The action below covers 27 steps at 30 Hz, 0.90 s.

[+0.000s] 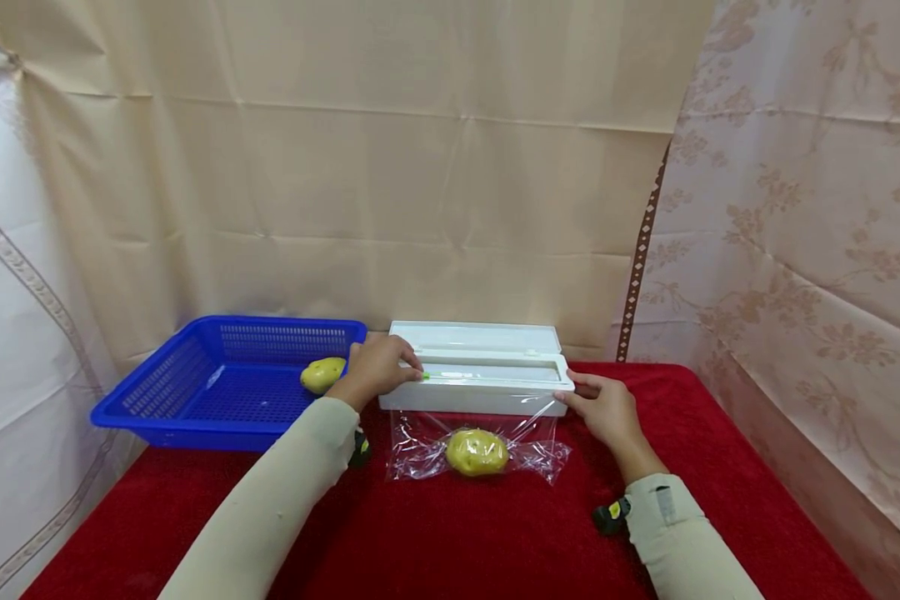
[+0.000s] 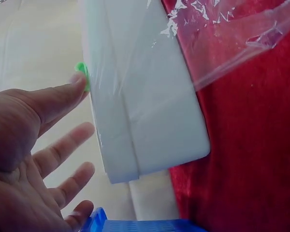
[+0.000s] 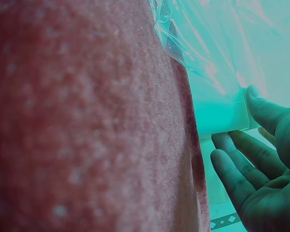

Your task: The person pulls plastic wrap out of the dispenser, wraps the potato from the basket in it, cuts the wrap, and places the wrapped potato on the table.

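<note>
Cling film (image 1: 412, 460) comes over the front edge of the white dispenser box (image 1: 472, 402) and goes down to the red cloth (image 1: 450, 542). There it covers one potato (image 1: 477, 452), bunched at its 3 and 9 o'clock; I cannot tell if it closes fully underneath. With this potato as centre of the clock, the box stands at 12, its lid (image 1: 480, 335) raised behind.

At 10 o'clock the left hand (image 1: 375, 367) pinches the green slider (image 1: 425, 376) near the left end of the track, its other fingers spread. At 2 o'clock the right hand (image 1: 606, 408) grips the right end of the box, thumb at the film and fingers around the corner.

In my judgement, if the right grip becomes loose, the box could turn on the soft cloth. If the film is slack or folded below the slider, it could catch and tear unevenly. The right thumb could also block the track end.

Room is narrow at the left hand's 9 o'clock, because the blue basket (image 1: 217, 437) with another potato (image 1: 322, 376) is just beside. Towards 6 o'clock from the covered potato, the cloth gives open space.
</note>
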Available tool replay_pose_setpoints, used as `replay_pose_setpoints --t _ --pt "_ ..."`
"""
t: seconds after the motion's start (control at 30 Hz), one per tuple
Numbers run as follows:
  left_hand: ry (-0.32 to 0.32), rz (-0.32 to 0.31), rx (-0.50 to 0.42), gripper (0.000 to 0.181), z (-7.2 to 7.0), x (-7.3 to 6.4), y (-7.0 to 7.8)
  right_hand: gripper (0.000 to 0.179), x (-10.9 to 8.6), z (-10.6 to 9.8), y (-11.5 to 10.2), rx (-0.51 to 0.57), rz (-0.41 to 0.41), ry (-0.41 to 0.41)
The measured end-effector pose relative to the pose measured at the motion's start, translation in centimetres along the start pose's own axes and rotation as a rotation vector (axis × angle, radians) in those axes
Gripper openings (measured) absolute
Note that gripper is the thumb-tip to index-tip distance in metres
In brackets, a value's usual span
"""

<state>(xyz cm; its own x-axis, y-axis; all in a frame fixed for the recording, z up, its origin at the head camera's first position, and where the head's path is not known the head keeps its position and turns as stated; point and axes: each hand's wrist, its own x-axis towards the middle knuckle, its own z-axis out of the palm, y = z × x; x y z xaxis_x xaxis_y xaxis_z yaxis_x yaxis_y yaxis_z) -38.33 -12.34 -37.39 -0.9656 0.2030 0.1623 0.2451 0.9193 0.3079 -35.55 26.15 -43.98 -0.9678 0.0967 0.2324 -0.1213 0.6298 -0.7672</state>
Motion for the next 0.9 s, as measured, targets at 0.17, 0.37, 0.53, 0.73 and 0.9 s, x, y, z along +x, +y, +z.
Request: replay_pose_setpoints --t 0.17,0.37,0.53,0.73,0.9 --pt "0.020 -0.047 0.000 0.006 -0.4 -0.4 -0.2 0.059 -0.1 0.1 0.1 0.002 0.004 -0.001" --pt "-0.047 -0.115 -0.074 0.007 -0.8 -0.6 -0.6 0.060 -0.1 0.2 0.1 0.006 -0.010 -0.003" --pt "-0.043 0.027 -0.028 0.010 -1.3 -0.6 -1.7 0.058 -0.1 0.4 0.3 0.010 -0.037 0.015" --pt "-0.035 0.116 -0.049 0.008 -1.6 -0.9 -2.9 0.057 -0.1 0.3 0.6 -0.004 -0.044 0.022" --pt "-0.047 0.120 -0.033 0.007 -1.7 -0.9 -3.2 0.057 -0.1 0.3 0.8 -0.006 -0.043 0.014"
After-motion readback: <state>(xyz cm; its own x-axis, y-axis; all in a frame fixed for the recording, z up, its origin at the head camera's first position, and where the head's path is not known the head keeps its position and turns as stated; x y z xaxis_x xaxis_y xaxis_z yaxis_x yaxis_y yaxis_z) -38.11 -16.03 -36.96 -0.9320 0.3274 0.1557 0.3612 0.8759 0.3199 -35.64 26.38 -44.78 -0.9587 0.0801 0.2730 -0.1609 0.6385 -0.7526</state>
